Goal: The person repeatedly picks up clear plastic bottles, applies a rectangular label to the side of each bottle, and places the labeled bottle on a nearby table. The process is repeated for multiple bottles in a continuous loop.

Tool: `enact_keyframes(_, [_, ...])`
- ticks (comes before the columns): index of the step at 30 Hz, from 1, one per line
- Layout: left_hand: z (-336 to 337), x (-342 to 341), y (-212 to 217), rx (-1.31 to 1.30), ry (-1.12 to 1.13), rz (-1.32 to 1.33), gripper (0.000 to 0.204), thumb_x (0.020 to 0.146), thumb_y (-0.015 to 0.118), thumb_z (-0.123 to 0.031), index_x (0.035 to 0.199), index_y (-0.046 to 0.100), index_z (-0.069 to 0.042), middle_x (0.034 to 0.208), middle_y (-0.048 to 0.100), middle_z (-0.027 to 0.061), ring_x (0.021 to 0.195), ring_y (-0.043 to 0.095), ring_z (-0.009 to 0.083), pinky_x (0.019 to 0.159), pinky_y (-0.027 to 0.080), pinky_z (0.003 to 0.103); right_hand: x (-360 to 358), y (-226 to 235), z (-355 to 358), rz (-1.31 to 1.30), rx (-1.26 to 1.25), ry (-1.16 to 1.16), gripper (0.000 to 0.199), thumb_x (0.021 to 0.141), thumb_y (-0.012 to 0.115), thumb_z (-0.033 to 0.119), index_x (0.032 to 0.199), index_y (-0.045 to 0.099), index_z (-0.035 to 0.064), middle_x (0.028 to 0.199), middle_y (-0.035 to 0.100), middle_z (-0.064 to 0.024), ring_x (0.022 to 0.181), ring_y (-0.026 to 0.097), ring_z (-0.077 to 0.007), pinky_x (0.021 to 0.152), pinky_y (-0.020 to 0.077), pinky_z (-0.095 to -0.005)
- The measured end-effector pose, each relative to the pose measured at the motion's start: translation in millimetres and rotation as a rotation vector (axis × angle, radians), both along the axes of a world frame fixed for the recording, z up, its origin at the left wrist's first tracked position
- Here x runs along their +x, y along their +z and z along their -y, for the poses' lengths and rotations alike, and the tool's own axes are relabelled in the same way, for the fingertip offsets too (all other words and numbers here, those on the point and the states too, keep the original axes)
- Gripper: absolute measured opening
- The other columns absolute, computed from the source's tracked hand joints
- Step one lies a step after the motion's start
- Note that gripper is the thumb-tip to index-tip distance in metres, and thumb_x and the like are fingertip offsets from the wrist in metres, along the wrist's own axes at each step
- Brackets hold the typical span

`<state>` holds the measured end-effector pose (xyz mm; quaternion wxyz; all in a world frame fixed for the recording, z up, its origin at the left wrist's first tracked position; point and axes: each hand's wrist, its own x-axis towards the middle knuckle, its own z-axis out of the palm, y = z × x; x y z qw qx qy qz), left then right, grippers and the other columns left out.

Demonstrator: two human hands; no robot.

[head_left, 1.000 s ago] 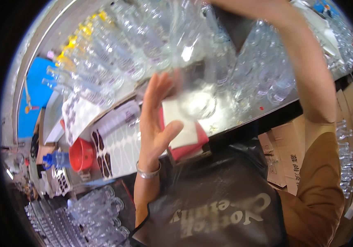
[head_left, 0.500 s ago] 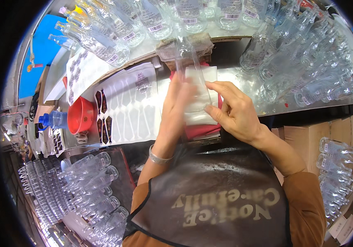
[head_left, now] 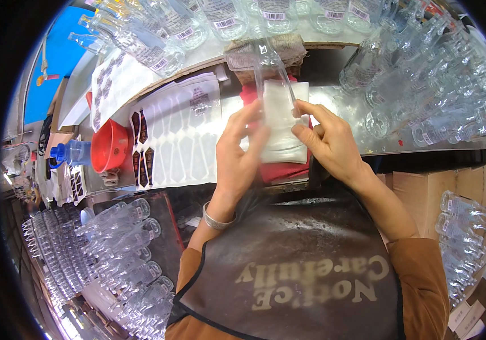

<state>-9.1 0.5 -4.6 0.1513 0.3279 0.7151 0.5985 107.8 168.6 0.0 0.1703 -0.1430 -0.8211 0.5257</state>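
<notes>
A clear glass bottle (head_left: 277, 72) lies with its neck pointing away from me, over a folded white cloth (head_left: 285, 141). Its neck rests on a block wrapped in greyish cloth (head_left: 289, 50). At the bottle's right side is my right hand (head_left: 333, 139), index finger and thumb curled against the glass. My left hand (head_left: 240, 147) is along the left side, its fingers smeared by motion, so its grip cannot be made out. Red cloth (head_left: 285, 171) shows beneath the white one. A sheet of neck-shaped decals (head_left: 178, 141) lies left of my left hand, with several dark decals at its left edge.
Rows of clear bottles (head_left: 274, 17) stand on a raised shelf ahead, and more bottles (head_left: 424, 85) crowd the right. Left are a red bowl (head_left: 109, 148) and a blue-capped bottle (head_left: 73, 153). Stacked bottles (head_left: 124, 249) fill the lower left; cardboard boxes (head_left: 413, 198) stand lower right.
My left hand has shifted left from over the bottle to its side, uncovering more of the white cloth. My right hand remains at the bottle's right side. The view has shifted slightly.
</notes>
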Motion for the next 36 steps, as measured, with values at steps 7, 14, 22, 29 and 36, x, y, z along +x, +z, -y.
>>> enact_keyframes(7, [-5.5, 8.0, 2.0, -0.056, 0.009, 0.06, 0.058, 0.093, 0.07, -0.01, 0.145, 0.048, 0.001, 0.14, 0.056, 0.0123, 0.12, 0.058, 0.0192, 0.093, 0.054, 0.032, -0.7, -23.1, -6.7, 0.018, -0.28, 0.062, 0.048, 0.103, 0.059, 0.024, 0.142, 0.05, -0.003, 0.124, 0.068, -0.0087, 0.073, 0.057, -0.0042, 0.064, 0.0467, -0.021])
enact_keyframes(14, [-9.1, 9.3, 7.3, -0.025, 0.036, 0.229, 0.06, 0.091, 0.07, -0.003, 0.147, 0.047, 0.0, 0.138, 0.058, 0.0106, 0.12, 0.058, 0.0168, 0.091, 0.056, 0.031, -3.9, -20.6, -1.0, 0.049, -0.391, 0.057, 0.049, 0.102, 0.058, 0.022, 0.143, 0.049, -0.0042, 0.127, 0.066, -0.0131, 0.09, 0.063, -0.0098, 0.07, 0.0512, -0.0235])
enact_keyframes(22, [20.9, -18.7, -10.8, -0.013, 0.116, 0.006, 0.056, 0.092, 0.067, -0.004, 0.145, 0.05, -0.006, 0.14, 0.055, 0.0089, 0.121, 0.058, 0.0197, 0.098, 0.05, 0.034, 4.8, -21.1, -20.8, 0.057, -0.576, -0.084, 0.045, 0.105, 0.052, 0.033, 0.127, 0.059, -0.0053, 0.114, 0.069, -0.0126, 0.063, 0.057, -0.0107, 0.058, 0.0463, -0.0227])
enact_keyframes(29, [143.0, -168.1, -61.1, -0.91, 0.729, -0.63, 0.077, 0.091, 0.065, -0.048, 0.139, 0.046, 0.01, 0.144, 0.045, 0.0341, 0.131, 0.048, 0.045, 0.11, 0.037, 0.049, 21.0, -64.5, -41.3, 0.054, -1.15, -0.214, 0.044, 0.106, 0.047, 0.041, 0.115, 0.062, 0.001, 0.09, 0.063, -0.0052, 0.07, 0.057, -0.0126, 0.056, 0.0459, -0.0265])
enact_keyframes(36, [110.4, -110.3, -44.2, -0.942, 0.459, -0.539, 0.072, 0.092, 0.064, -0.045, 0.137, 0.05, 0.008, 0.137, 0.05, 0.0359, 0.122, 0.054, 0.0476, 0.105, 0.042, 0.051, 15.6, -64.6, -37.4, 0.027, -1.097, -0.313, 0.036, 0.103, 0.051, 0.031, 0.125, 0.06, 0.0033, 0.097, 0.063, -0.0037, 0.072, 0.057, -0.0132, 0.058, 0.0451, -0.0265])
